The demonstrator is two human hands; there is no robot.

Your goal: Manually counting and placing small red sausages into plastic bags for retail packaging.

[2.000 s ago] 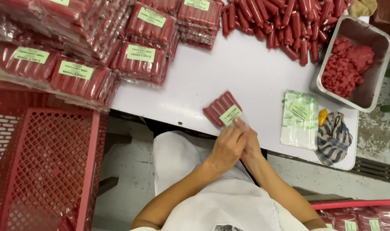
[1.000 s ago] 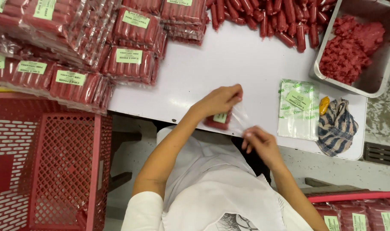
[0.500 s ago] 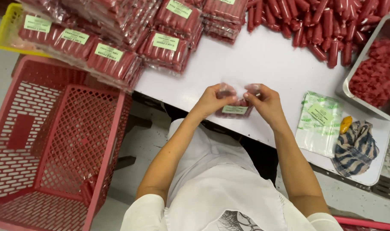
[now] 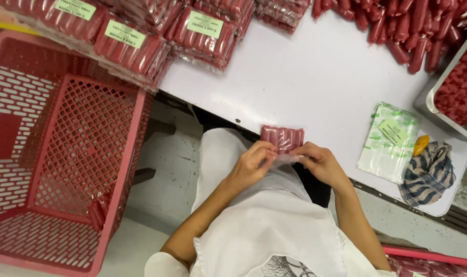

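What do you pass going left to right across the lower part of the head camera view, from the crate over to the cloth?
Red plastic crate → left hand → pack of sausages → right hand → stack of clear bags → striped cloth.

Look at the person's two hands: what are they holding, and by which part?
Both the left hand and right hand hold one clear bag of red sausages by its open plastic end, nearest the body.

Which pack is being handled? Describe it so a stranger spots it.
Start at the white table and go to its near edge. Both hands hold the sausage pack there. Unlike the stacked packs along the far side, it is alone and shows no green label.
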